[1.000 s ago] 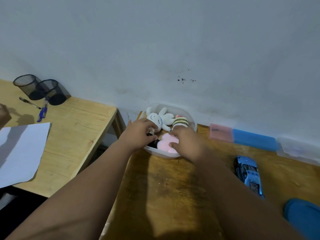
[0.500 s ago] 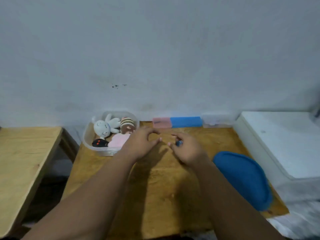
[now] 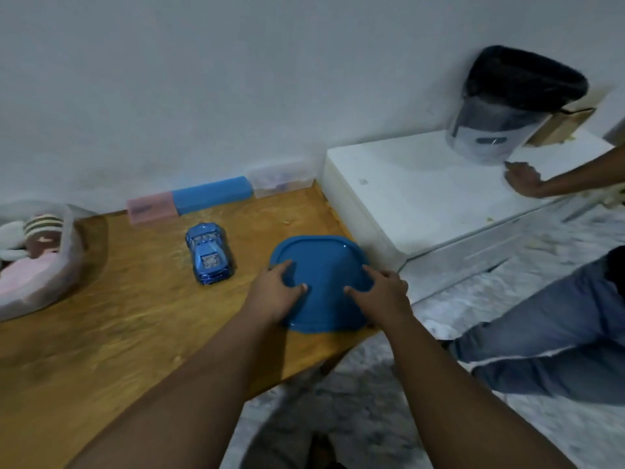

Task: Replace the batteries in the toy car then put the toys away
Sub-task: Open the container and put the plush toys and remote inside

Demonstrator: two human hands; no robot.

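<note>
At the far left edge a clear tub [image 3: 69, 255] sat on the wooden table [image 3: 118, 333], holding plush toys [image 3: 42, 231]: a white one, a doll in a striped cap and something pink, all blurred. Against the wall behind, a pink box [image 3: 152, 208] and a blue box [image 3: 212, 195] lay end to end, touching, with a small clear box [image 3: 280, 179] just beside the blue one.

The toy car [image 3: 209, 254], blue and shiny, rested on its wheels on the bare tabletop in front of those boxes, between the tub and the hands. It was apart from the fingers; neither hand touched it, and the left hand was the nearer one.

The left hand [image 3: 274, 294] gripped the left rim of a blue lid [image 3: 324, 262], thumb pressed on its top face and fingers curled along the edge. The right hand [image 3: 384, 294] gripped the opposite rim in the same way, thumb on top and pointing inward. The lid lay near the table's right front corner, top side up; whether it was resting on the wood or just raised off it I could not tell.

Right of the table stood a low white unit [image 3: 422, 201], touching the table's end. On its far right was a bin [image 3: 504, 113] lined with a black bag, and another person's hand [image 3: 522, 180] rested on the unit just below it. That person's leg in jeans [image 3: 558, 333] filled the lower right, above a pale floor.
</note>
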